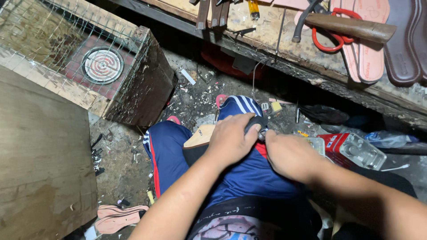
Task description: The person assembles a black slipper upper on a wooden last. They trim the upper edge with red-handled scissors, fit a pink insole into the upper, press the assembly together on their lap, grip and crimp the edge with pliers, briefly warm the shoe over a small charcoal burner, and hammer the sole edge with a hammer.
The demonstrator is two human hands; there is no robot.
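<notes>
Middle of the frame, the person has a tan shoe sole (200, 135) lying across the lap on blue track pants (240, 173). The left hand (231, 140) is curled tight around a small dark tool (257, 122), and the right hand (291, 155) is closed just beside it, fingers hidden, so it's hard to tell what it pinches.

Risk-wise: both hands are nearly touching over the thigh, so if that tool slips it probably goes into the other hand or the leg. The sole only rests loosely on the knee and could slide onto the littered floor (120, 155).

Packaging: right of the hands sits a red box (332, 143) with a clear plastic blister pack (362, 152) against it. Upper right, the bench (267, 35) carries pink insoles (369, 58), red-handled scissors (327, 42) and a wooden-handled hammer (351, 26). Upper left is a wire-mesh box (106, 66).
</notes>
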